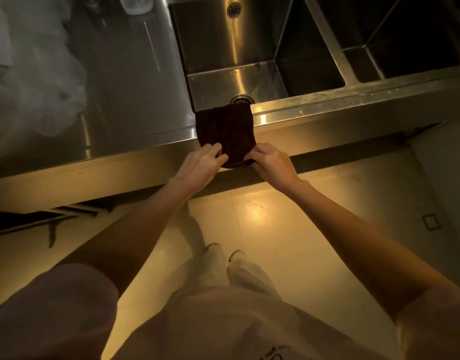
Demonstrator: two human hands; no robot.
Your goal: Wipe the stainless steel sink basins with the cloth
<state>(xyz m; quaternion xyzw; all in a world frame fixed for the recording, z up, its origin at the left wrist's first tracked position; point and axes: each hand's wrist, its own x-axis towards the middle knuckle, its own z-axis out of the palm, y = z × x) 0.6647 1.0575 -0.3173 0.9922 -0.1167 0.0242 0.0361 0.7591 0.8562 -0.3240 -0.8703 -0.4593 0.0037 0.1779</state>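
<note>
Here both hands, the left (203, 162) and right (269, 162), pinch the near corners of the dark cloth (225, 131) draped over the sink (314, 105) rim, apparently squaring it into a pad before wiping the basin (239, 76).

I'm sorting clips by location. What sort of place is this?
Probably a commercial kitchen or scullery. A long stainless steel counter holds deep square stainless steel sink basins side by side above a pale tiled floor. Both hands pinch a dark ribbed cloth at the counter's front edge.

the person wears a pale short-sleeved shirt (223, 326) with dark script near its hem. loose light trousers (247, 276) cover the legs. forearms are bare.
</note>
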